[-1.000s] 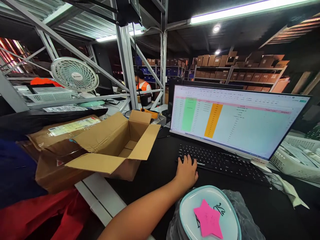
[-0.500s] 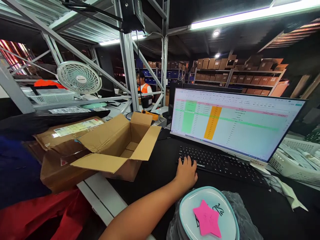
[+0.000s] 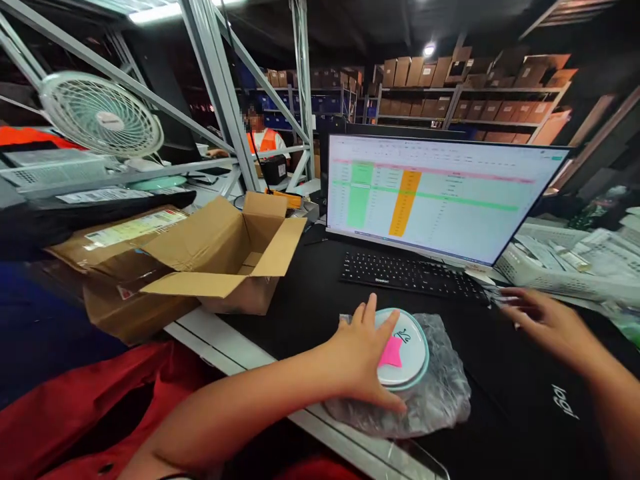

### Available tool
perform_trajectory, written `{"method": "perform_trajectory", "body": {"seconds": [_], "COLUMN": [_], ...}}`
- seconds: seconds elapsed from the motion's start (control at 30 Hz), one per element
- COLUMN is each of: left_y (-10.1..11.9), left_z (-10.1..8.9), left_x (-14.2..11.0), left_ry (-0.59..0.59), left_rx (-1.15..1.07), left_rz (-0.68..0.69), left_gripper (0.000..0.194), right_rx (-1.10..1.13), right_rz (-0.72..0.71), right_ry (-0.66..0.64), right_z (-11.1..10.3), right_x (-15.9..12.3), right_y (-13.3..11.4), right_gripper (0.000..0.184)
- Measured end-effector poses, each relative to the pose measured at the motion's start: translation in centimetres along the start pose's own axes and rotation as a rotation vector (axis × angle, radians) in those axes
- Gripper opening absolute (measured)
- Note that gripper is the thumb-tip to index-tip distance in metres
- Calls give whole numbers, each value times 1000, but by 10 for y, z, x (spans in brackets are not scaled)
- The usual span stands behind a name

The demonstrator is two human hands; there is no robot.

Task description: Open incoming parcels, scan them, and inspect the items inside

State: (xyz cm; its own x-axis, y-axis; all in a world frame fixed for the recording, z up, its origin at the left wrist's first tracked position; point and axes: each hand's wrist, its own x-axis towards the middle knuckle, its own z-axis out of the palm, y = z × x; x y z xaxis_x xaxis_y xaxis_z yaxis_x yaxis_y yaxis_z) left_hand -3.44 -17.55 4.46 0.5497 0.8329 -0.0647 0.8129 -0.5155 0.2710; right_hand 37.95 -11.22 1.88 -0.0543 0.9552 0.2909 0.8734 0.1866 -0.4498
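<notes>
My left hand (image 3: 363, 360) is spread over a white plate with a blue-green rim (image 3: 411, 380), its fingers apart. A pink star-shaped paper (image 3: 393, 353) lies on the plate, partly covered by that hand. Beneath the plate is crumpled clear plastic wrap (image 3: 445, 400); earlier a stack showed under the top plate. To the right, my right hand (image 3: 547, 327) hovers by the right end of the black keyboard (image 3: 400, 272), its fingertips at a pale, cloth-like thing (image 3: 493, 293). Motion blurs those fingers, so I cannot tell if they grip it.
An open cardboard box (image 3: 287, 247) stands left of the keyboard, beside a closed, labelled carton (image 3: 115, 257). A monitor (image 3: 465, 193) showing a spreadsheet stands behind. At the right is a white basket (image 3: 525, 267) of papers. Past the frame, a person in an orange vest (image 3: 267, 141) is visible.
My left hand has left the keyboard and come down to the plate. My right hand has entered from the right. The view has shifted, showing more of the near desk.
</notes>
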Motion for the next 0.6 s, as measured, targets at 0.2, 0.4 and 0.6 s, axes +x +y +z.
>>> {"method": "perform_trajectory", "body": {"seconds": [0.2, 0.4, 0.6], "left_y": [-10, -39, -62], "left_z": [24, -8, -12], "left_x": [20, -37, -148], "left_ry": [101, 471, 762], "left_rx": [-83, -337, -273], "left_rz": [-117, -130, -180], "left_gripper": [112, 108, 105], "right_rx": [-32, -287, -286], "right_rz": [-332, -428, -481], "right_ry": [-789, -674, -342], "right_z": [30, 81, 88], "right_x": [-68, -99, -79], "right_y": [-140, -153, -149], "right_gripper": [87, 90, 52]}}
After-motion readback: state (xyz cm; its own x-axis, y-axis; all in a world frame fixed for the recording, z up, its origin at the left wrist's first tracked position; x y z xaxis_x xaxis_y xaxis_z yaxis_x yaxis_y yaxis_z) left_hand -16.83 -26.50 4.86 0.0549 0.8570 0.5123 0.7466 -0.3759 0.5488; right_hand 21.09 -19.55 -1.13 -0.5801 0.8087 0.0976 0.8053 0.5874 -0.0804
